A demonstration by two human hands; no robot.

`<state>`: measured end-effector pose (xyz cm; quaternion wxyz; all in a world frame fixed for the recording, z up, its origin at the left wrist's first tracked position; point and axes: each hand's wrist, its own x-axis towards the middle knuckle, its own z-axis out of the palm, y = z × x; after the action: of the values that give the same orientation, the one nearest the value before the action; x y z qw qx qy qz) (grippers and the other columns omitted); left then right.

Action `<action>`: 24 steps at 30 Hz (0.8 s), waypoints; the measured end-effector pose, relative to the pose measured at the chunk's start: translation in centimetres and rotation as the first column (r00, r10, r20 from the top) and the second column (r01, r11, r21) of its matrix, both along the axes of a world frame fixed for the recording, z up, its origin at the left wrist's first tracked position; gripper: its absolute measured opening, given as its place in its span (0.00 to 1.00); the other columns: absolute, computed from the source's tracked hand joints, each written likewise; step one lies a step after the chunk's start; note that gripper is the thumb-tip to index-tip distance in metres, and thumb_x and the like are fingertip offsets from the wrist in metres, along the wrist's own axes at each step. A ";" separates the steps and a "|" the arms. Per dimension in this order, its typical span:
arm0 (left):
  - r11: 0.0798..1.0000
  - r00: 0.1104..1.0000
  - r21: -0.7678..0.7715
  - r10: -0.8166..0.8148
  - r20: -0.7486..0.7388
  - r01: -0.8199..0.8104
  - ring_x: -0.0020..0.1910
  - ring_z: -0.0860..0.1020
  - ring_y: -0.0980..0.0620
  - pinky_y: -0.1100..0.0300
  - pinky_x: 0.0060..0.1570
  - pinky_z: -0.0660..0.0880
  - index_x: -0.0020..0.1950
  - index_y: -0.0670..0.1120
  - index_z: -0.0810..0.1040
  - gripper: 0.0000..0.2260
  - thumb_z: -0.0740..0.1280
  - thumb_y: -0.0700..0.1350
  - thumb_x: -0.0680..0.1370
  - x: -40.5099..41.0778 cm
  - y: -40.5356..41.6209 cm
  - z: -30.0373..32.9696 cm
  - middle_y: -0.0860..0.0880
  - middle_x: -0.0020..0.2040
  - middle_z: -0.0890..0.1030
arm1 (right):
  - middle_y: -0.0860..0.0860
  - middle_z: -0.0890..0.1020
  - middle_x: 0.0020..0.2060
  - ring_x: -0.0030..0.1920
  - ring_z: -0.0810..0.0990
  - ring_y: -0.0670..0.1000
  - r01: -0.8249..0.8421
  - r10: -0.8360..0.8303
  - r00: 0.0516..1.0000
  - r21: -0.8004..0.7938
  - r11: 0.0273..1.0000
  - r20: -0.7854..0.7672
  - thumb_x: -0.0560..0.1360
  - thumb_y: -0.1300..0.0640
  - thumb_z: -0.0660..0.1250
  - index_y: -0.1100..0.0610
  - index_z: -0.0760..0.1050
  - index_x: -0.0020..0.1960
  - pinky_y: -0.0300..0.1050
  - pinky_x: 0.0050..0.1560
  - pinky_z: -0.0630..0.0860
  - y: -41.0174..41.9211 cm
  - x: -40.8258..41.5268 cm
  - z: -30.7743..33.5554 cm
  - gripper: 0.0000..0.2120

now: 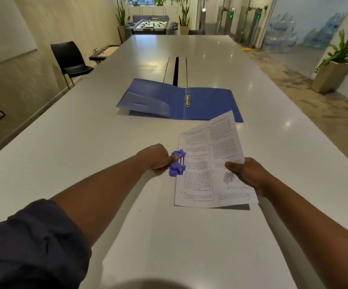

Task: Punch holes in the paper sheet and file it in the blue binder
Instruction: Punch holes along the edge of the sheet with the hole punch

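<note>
The blue binder lies open on the white table, its metal ring clip in the spine. Nearer to me, a printed paper sheet is lifted slightly off the table, its left edge inside a small purple hole punch. My left hand grips the punch from the left, thumb on top. My right hand pinches the sheet's right edge, thumb on the printed side.
A dark cable slot runs along the table's middle behind the binder. A black chair stands at the left side. A potted plant stands on the floor to the right.
</note>
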<state>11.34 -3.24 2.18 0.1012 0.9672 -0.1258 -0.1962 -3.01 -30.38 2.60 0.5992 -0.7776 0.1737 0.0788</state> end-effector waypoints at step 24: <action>0.890 0.955 -0.349 0.257 -0.150 -0.294 0.27 0.71 0.54 0.62 0.26 0.67 0.38 0.42 0.74 0.15 0.73 0.49 0.78 -1.8 -1.9 2.7 0.48 0.31 0.76 | 0.54 0.88 0.51 0.46 0.88 0.61 0.002 0.000 1.000 0.059 0.998 -0.024 0.82 0.55 0.68 0.52 0.78 0.60 0.58 0.48 0.84 -0.6 0.0 -0.2 0.08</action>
<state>9.58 -5.19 4.85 0.3134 0.9280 -0.0164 -0.2006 -2.97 -31.01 2.39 0.6197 -0.7585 0.1790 0.0929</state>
